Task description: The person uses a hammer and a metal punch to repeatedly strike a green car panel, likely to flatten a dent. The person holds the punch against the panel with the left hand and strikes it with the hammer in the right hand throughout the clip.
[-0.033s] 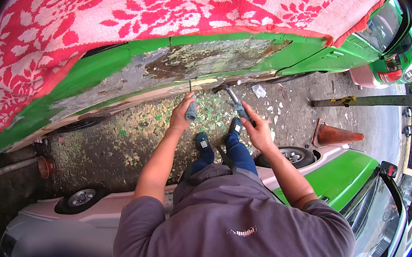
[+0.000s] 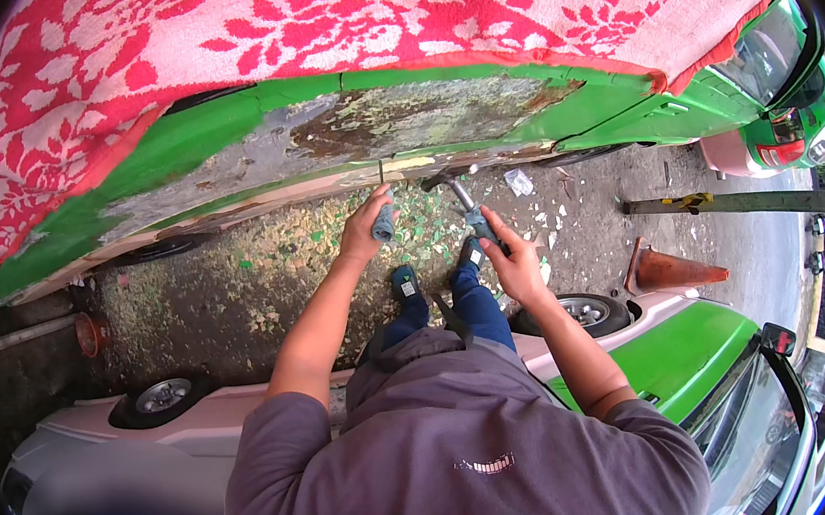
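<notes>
My left hand [image 2: 364, 227] is closed around a short tool with a grey-green wrapped handle [image 2: 383, 223]. Its far end points toward the car's lower edge; whether it touches cannot be made out. In my right hand [image 2: 517, 265] is a hammer [image 2: 466, 198] with a metal shaft and a grey wrapped grip. The hammer's head lies just below the car's sill, right of the wrapped tool. Ahead of both hands runs the green car's side panel [image 2: 271, 157], its paint stripped to grey and rusty brown patches.
A red-and-pink floral cloth [image 2: 328, 25] covers the car's upper part. Paint chips [image 2: 263, 273] litter the ground. Behind me stands another green-and-pink car [image 2: 664, 352]. To the right are an orange cone [image 2: 675, 265] lying tipped over and a pole [image 2: 749, 202].
The hammer's head has shifted slightly left and toward me. My left hand and its tool stay nearly in place.
</notes>
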Available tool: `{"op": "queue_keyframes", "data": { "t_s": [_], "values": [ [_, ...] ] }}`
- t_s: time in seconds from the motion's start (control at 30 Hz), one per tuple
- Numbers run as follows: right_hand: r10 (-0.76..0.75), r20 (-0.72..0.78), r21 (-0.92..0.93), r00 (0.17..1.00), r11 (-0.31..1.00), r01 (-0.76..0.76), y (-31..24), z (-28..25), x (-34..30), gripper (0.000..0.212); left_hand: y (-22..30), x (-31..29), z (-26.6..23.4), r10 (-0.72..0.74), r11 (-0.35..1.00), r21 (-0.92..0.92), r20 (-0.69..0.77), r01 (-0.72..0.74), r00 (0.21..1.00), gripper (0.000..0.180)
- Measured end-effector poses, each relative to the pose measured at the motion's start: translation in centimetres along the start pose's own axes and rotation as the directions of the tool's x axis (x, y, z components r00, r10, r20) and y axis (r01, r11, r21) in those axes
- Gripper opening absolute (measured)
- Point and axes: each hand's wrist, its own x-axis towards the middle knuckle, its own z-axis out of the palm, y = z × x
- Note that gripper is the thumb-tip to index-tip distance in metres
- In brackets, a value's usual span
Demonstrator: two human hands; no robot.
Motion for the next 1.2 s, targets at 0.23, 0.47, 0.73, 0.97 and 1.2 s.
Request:
{"op": "queue_keyframes", "data": {
  "t_s": [0.23,0.47,0.73,0.97,1.2],
  "values": [
    [0.004,0.074,-0.022,0.997,1.000,-0.003,-0.2,0.3,-0.1,0.051,0.2,1.6,-0.3,0.010,0.999,-0.046,0.006,-0.010,1.000,0.036],
    [0.045,0.065,0.010,0.997,0.999,-0.046,0.5,-0.4,-0.1,0.052,-0.4,2.6,-1.6,0.013,0.993,-0.118,0.001,-0.013,1.000,0.035],
    [0.027,0.077,-0.009,0.997,1.000,-0.026,-0.3,-0.5,0.2,0.051,-1.3,2.4,-2.2,0.086,0.996,-0.010,0.213,-0.086,0.973,0.047],
    [-0.090,0.084,-0.062,0.992,0.993,0.096,0.8,-0.6,0.4,0.051,-0.7,2.2,-1.9,0.012,0.970,0.212,0.462,-0.123,0.887,0.056],
    [-0.160,0.033,-0.133,0.987,0.978,0.163,5.2,-0.7,-0.4,0.050,-0.6,3.5,-0.4,0.054,0.902,0.329,0.557,-0.280,0.829,0.045]
  ]
}}
